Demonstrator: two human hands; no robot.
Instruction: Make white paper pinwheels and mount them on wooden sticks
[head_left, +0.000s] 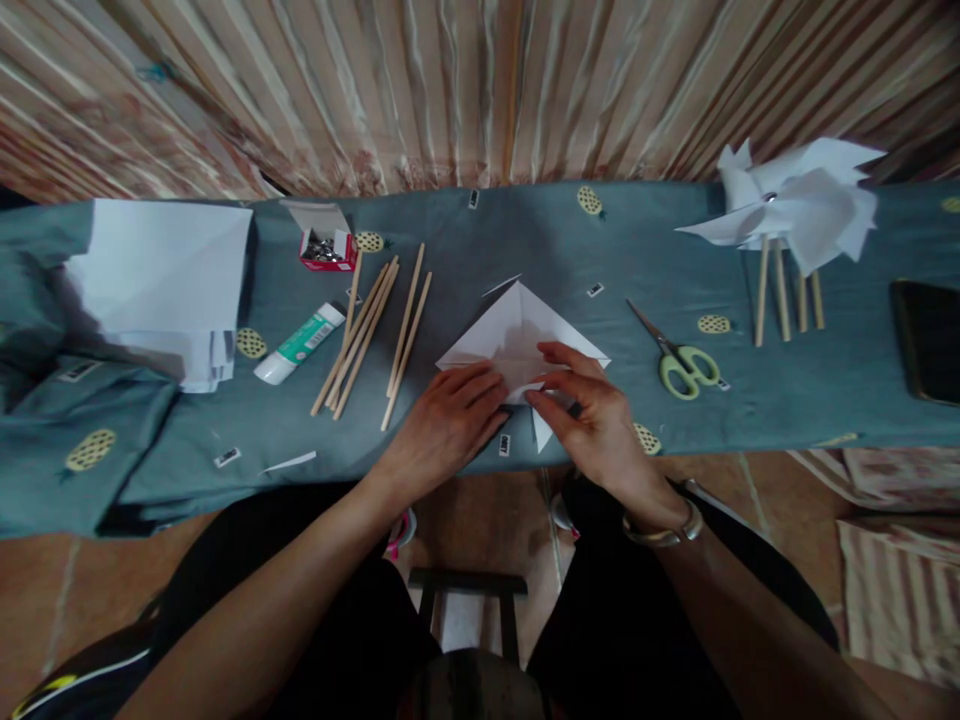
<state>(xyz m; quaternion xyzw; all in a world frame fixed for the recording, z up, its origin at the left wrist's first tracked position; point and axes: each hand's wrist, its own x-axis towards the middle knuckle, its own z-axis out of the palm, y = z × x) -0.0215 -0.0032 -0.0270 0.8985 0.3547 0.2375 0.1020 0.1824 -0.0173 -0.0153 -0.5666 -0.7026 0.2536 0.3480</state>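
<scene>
A white sheet of paper (pixel 525 325) with crease lines lies on the cloth in front of me, one corner pointing away. My left hand (pixel 461 410) rests flat on its near left part, fingers stretched out. With thumb and fingertips, my right hand (pixel 589 410) pinches the near right edge of the sheet. A narrow pointed flap of paper (pixel 541 430) hangs below that hand. Green-handled scissors (pixel 679 365) lie to the right. Left of the paper are several wooden sticks (pixel 364 335) and a glue stick (pixel 300 345).
A stack of white paper (pixel 169 265) is at the left, near a red box of metal pins (pixel 328 245). Paper pinwheels on sticks (pixel 799 200) lie at the back right, with a dark phone (pixel 926 340) beyond. Paper scraps (pixel 291 462) lie about. A striped curtain (pixel 450 90) borders the far edge.
</scene>
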